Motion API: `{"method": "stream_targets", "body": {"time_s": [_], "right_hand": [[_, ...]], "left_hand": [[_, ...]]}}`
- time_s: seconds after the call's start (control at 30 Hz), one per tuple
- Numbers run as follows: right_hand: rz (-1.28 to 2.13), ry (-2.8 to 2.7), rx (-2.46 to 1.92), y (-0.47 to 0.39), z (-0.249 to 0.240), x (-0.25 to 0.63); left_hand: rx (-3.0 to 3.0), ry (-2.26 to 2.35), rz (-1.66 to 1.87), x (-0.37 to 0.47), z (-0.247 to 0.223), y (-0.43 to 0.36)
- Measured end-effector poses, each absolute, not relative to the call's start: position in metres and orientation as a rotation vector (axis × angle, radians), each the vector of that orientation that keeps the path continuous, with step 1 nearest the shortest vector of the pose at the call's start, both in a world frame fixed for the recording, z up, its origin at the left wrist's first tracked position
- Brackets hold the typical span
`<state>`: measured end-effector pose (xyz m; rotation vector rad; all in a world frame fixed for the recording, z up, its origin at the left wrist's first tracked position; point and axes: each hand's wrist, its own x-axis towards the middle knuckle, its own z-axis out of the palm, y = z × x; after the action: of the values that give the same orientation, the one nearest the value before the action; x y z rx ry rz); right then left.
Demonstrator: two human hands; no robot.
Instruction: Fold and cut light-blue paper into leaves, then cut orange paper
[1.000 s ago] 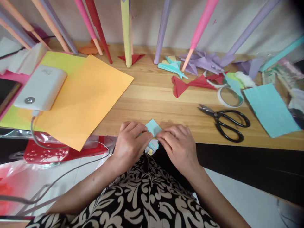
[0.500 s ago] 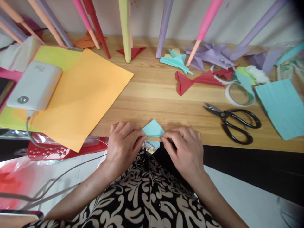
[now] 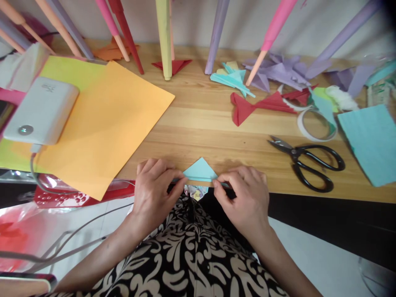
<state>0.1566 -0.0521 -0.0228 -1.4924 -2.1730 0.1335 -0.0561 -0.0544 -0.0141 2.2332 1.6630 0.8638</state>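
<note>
Two pinches at work, left hand (image 3: 153,189) and right hand (image 3: 246,194) closed thumb-to-finger on opposite corners of smooth turquoise paper (image 3: 200,170), folded triangular, at the near edge of the wood-grained table (image 3: 198,130), glossy black-handled scissors (image 3: 295,153) beyond the right hand.

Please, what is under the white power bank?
The white power bank rests on orange paper and yellow-green paper, visible around it; whatever its body covers is hidden.

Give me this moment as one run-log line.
left hand: at small blue paper, left end | right hand: at its right end | paper: table's near edge | scissors: on table, blades apart from paper
</note>
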Motion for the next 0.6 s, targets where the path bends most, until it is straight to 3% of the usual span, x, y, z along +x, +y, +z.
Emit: {"method": "stream_targets", "body": {"time_s": [0.6], "right_hand": [[0.150,-2.107,-1.500,-0.0532,-0.0255,0.1572]], "left_hand": [[2.256,1.812,0.813,-0.0634,-0.0150,-0.0509]]}}
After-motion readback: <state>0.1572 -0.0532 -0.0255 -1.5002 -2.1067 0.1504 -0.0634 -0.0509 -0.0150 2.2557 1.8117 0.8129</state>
